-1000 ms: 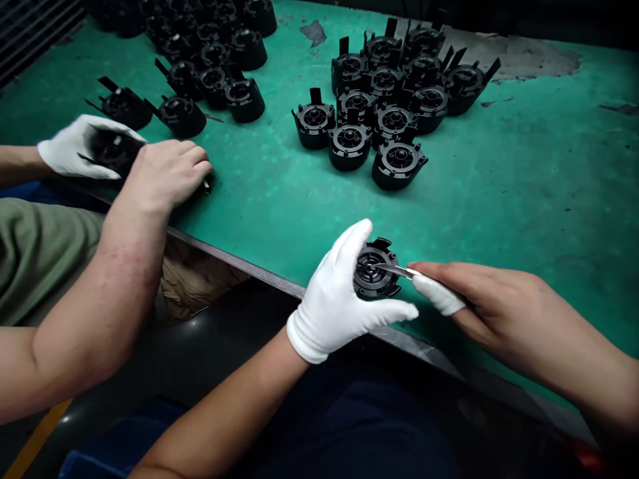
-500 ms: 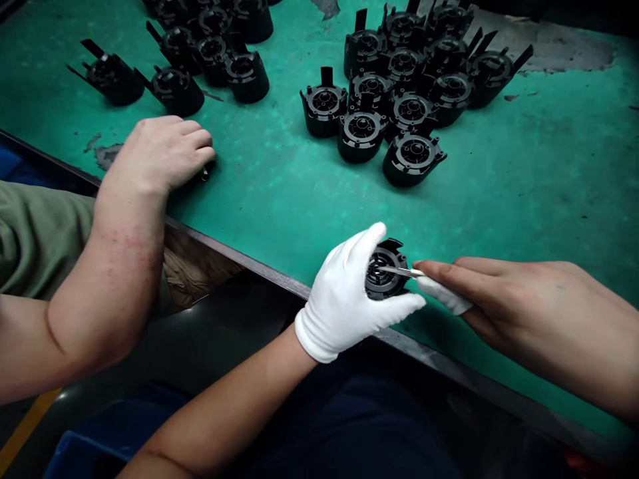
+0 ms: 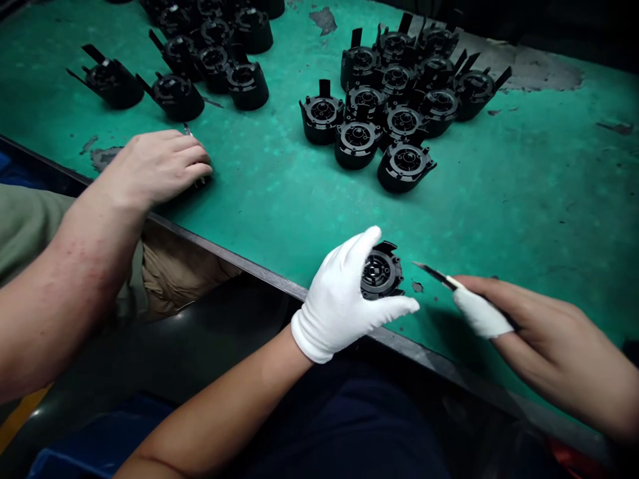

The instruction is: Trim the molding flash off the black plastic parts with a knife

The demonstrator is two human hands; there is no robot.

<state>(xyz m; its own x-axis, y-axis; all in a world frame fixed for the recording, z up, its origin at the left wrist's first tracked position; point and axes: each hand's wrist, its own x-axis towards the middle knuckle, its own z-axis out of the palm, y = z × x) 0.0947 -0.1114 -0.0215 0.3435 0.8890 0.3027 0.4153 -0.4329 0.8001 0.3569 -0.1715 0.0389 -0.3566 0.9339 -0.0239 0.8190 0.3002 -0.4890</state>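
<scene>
My left hand (image 3: 344,293), in a white glove, is wrapped round a round black plastic housing (image 3: 383,273) near the table's front edge. The housing's ringed face, with slots in the middle and small tabs on its rim, is turned up; the glove covers its left side. To the right, my right hand (image 3: 549,339) grips a slim craft knife (image 3: 436,274) between thumb and fingers. White wrapping covers the thumb. The blade points left toward the housing, a short gap away from it.
Several similar black housings (image 3: 404,163) stand grouped on the green table (image 3: 279,213), with another group (image 3: 172,93) at the back left. At left, a co-worker's bare hand (image 3: 162,166) rests on the table around a partly hidden tool. A blue bin (image 3: 64,459) is below.
My right hand has drawn the knife back to the right, out of the housing's middle. My left hand keeps its hold. The co-worker's hand has shifted slightly.
</scene>
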